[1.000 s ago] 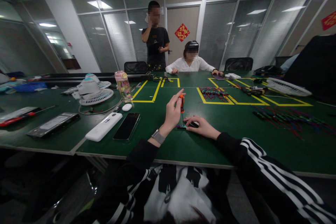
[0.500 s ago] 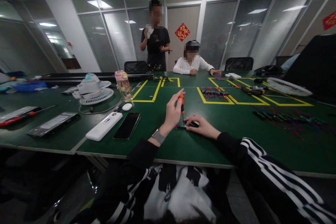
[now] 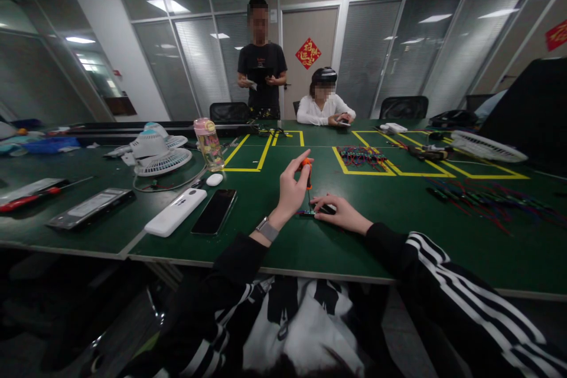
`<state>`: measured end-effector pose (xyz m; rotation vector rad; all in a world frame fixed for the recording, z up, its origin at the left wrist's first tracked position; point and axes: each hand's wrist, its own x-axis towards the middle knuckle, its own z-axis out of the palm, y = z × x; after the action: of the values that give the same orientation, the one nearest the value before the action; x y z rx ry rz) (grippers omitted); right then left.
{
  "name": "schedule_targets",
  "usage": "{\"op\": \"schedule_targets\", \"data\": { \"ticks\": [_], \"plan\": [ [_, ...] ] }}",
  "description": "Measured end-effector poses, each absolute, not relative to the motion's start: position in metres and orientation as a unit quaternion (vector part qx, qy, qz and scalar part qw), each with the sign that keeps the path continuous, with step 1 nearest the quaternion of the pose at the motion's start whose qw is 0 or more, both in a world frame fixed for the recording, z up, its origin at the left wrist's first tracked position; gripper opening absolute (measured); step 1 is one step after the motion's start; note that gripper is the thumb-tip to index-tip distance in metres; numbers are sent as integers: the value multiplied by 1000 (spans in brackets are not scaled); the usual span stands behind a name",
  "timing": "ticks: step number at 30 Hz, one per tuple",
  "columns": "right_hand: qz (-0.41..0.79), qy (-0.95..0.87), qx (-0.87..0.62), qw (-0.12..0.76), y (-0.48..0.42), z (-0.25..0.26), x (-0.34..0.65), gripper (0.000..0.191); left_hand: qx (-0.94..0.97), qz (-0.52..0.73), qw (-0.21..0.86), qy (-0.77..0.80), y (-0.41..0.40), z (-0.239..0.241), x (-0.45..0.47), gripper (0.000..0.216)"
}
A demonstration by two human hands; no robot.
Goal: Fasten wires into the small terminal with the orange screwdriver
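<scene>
My left hand grips the orange and black handle of a screwdriver, which stands upright with its shaft pointing down. The shaft's lower end meets a small green circuit board lying on the green table. My right hand rests on the table with its fingertips closed on the board's right end, close to the screwdriver tip. A small dark object shows beneath the right fingers; its kind I cannot make out.
Left of my hands lie a black phone, a white power bank and a white earphone case. A bottle and a fan stand beyond. Wired boards lie in a taped frame and at right. Two people are across the table.
My hands stay in nearly the same place on the screwdriver and board. Across the table, the standing person has lowered a hand, and the seated person now holds a device in both hands.
</scene>
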<state>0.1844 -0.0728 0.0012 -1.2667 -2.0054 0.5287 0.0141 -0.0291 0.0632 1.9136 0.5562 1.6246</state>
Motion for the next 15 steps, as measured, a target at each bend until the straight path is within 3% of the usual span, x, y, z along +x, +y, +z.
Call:
{"op": "schedule_targets", "data": {
  "ticks": [5,11,15],
  "plan": [
    [207,-773,-488,348,-72,1,185,16,715,623,219,230,-31,66,13,28],
    [210,-773,-487,348,-72,1,185,16,707,607,298,207,-28,63,15,35],
    [210,-773,-488,347,-72,1,185,16,708,623,237,233,-30,64,13,27]
  ]
}}
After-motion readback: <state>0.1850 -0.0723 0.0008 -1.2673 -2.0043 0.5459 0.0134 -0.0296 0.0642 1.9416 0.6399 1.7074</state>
